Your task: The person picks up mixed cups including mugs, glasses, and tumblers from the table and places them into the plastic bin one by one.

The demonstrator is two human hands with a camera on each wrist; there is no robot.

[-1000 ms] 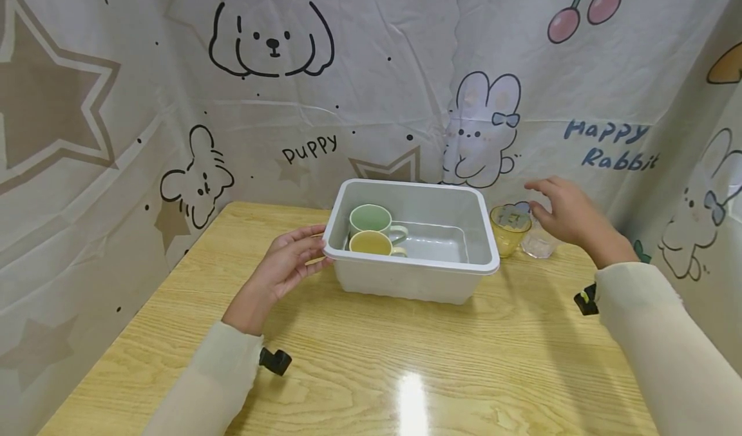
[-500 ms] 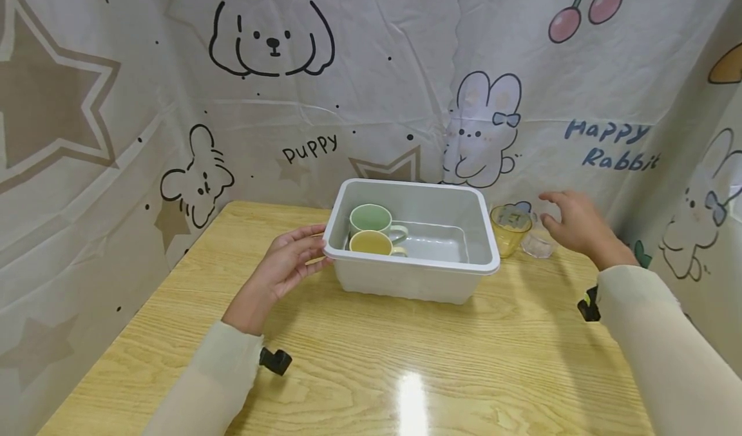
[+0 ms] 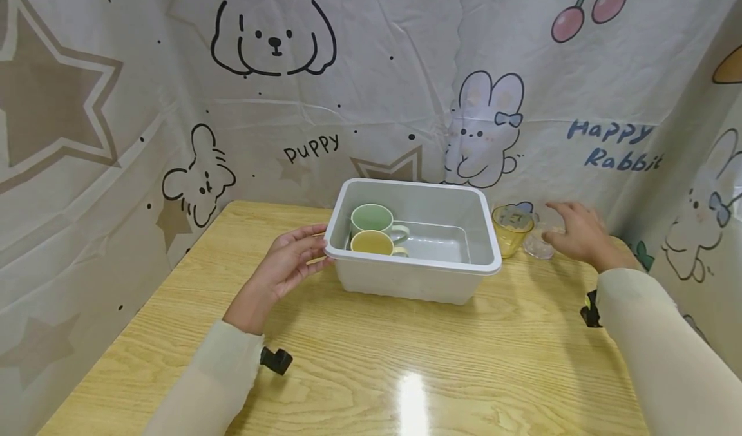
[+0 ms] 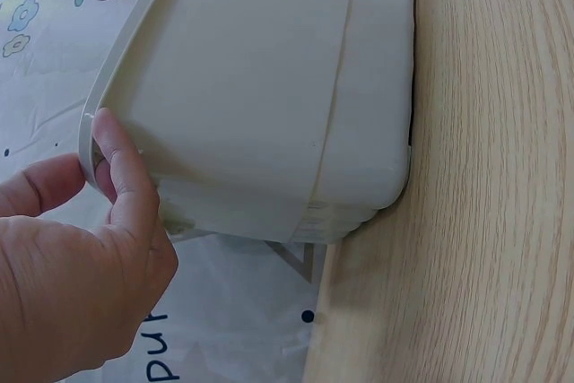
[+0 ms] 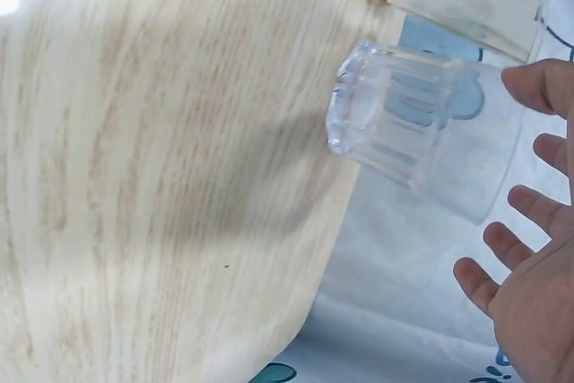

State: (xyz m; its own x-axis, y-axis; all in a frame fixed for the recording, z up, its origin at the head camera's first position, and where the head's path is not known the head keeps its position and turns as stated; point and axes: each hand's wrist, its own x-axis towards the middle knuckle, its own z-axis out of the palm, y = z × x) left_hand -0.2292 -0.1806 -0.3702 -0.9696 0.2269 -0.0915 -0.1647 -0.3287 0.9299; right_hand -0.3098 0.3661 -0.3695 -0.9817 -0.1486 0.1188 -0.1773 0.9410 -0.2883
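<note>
A white plastic bin (image 3: pixel 406 281) stands on the table, and my left hand (image 3: pixel 285 263) holds its left rim. In the left wrist view the bin's rim (image 4: pixel 100 73) lies between the thumb and fingers of that hand (image 4: pixel 81 280). Inside the bin, at its left end, are a green mug (image 3: pixel 371 217) and a yellow mug (image 3: pixel 371 243). My right hand (image 3: pixel 582 233), fingers spread, is just beside a clear glass (image 5: pixel 417 123); the right wrist view shows the thumb close to the glass's rim, contact hard to tell. A yellow tinted glass (image 3: pixel 513 235) stands between that glass and the bin.
The wooden table (image 3: pixel 359 365) reaches back to a printed cloth (image 3: pixel 348 69) hung behind it and along both sides. Both glasses stand close to the back cloth, right of the bin. Black wrist cameras (image 3: pixel 275 361) sit on both sleeves.
My right hand has moved right and down, from above the glasses to beside the clear glass. The left hand, bin and mugs have stayed in place.
</note>
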